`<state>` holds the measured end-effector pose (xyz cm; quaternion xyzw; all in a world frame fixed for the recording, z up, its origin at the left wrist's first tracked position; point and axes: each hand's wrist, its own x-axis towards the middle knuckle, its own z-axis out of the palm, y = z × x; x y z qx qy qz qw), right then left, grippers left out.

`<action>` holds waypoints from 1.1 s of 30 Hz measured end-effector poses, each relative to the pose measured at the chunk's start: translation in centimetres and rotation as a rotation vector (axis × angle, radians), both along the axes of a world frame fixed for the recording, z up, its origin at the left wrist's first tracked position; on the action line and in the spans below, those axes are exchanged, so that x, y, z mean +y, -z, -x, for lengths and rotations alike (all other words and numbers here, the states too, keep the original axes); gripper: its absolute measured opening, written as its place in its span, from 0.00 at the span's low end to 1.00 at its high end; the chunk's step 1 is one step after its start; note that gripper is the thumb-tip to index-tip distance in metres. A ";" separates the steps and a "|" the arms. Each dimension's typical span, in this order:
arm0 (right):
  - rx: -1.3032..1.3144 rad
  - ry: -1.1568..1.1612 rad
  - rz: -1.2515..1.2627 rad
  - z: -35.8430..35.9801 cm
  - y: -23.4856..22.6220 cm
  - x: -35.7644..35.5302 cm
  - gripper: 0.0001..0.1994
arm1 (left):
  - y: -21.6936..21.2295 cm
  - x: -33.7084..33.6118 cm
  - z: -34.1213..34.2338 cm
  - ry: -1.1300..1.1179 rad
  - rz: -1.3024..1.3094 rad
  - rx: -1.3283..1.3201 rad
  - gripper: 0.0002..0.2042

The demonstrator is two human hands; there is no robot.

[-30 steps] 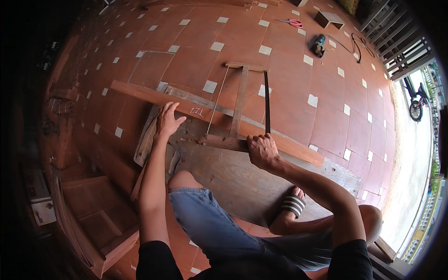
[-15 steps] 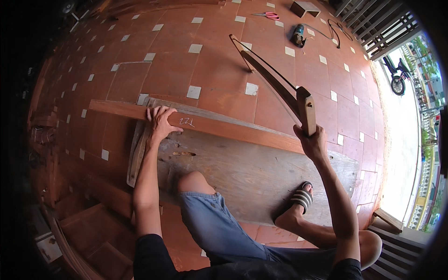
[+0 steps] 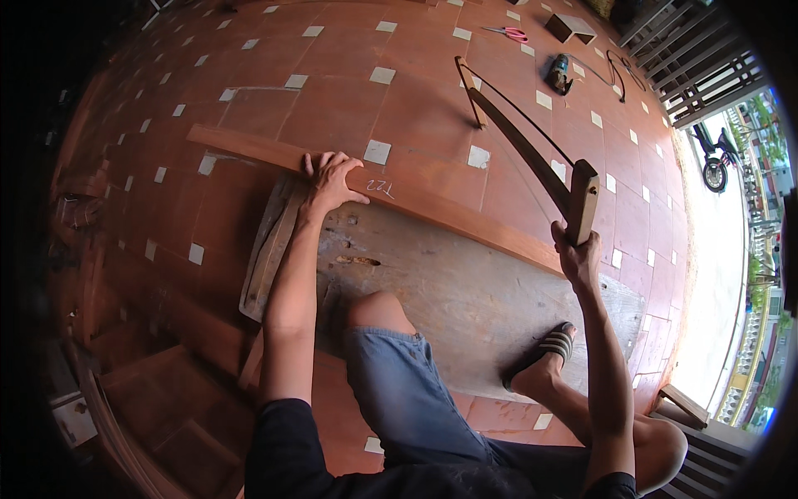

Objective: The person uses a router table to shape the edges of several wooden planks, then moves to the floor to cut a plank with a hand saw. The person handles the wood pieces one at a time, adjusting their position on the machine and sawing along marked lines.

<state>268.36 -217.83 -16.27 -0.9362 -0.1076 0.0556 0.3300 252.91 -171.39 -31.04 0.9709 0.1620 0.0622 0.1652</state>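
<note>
The plank [image 3: 432, 206], a long reddish strip of wood, lies slantwise across the far edge of a broad grey board [image 3: 465, 291] on the tiled floor [image 3: 332, 91]. The left hand [image 3: 330, 179] lies flat on the plank near its left part, fingers spread and open, pressing down and gripping nothing. Just right of it a pencil mark shows on the plank.

The right hand [image 3: 579, 258] is closed around the wooden end post of a frame saw [image 3: 532, 154], holding it lifted off the plank. The saw stretches away from the hand toward the far floor, its thin blade and cord running alongside the wooden bar.

Under the left forearm a narrower weathered slat [image 3: 268, 249] lies beside the board's left end. The person's bare knee [image 3: 378, 312] rests on the board, and a sandalled foot [image 3: 544, 353] stands on its near right part.

Farther off on the floor lie red-handled scissors [image 3: 509, 33], a small wooden box [image 3: 569, 25] and a power tool [image 3: 559, 73] with a black cable. A motorbike [image 3: 716, 162] stands outside to the right.
</note>
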 end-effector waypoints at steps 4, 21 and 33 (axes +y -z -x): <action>0.106 -0.010 -0.075 -0.1 0.6 -0.4 0.23 | 0.0 -0.2 0.0 0.025 -0.004 0.011 0.40; 0.703 0.017 -1.040 13.6 4.6 11.8 0.12 | 1.9 0.4 0.9 0.138 -0.075 -0.171 0.35; 0.730 0.010 -1.065 15.4 5.2 13.5 0.14 | 2.4 0.4 0.9 0.123 -0.109 -0.193 0.36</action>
